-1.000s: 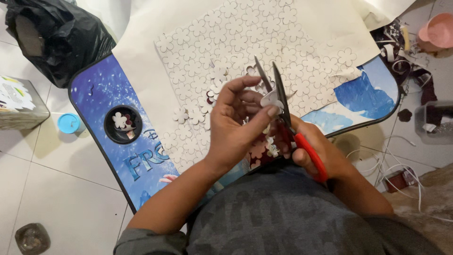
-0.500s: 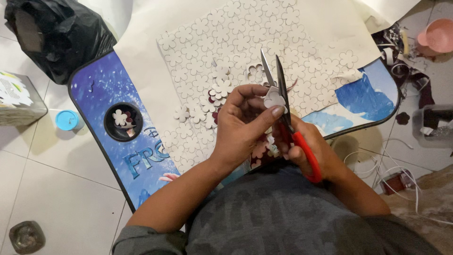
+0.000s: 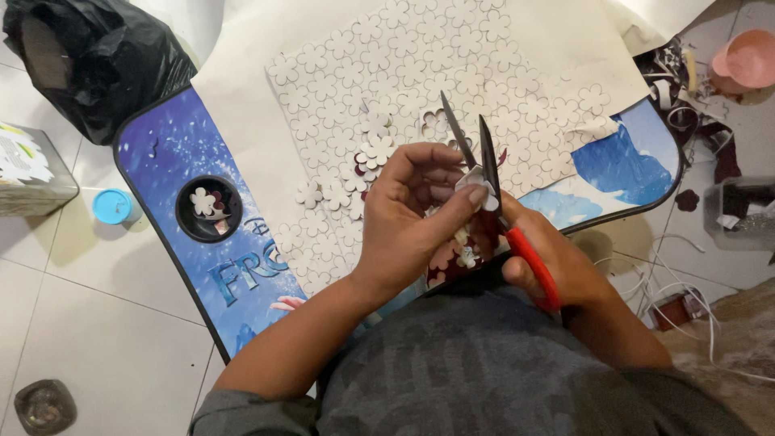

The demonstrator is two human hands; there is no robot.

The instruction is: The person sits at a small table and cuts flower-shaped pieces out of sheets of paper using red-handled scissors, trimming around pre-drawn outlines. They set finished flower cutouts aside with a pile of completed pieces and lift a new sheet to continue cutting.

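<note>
Since the earlier frame the scissors (image 3: pixel 484 173) have tilted slightly; right hand (image 3: pixel 549 258) grips their red handles (blades apart), left hand (image 3: pixel 412 214) pinches a white cutout (image 3: pixel 475 184) between them, above the table (image 3: pixel 186 169).

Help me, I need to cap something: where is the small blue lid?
In the head view the small blue lid lies on the floor at the left, between the grey box and the blue table edge.
</note>
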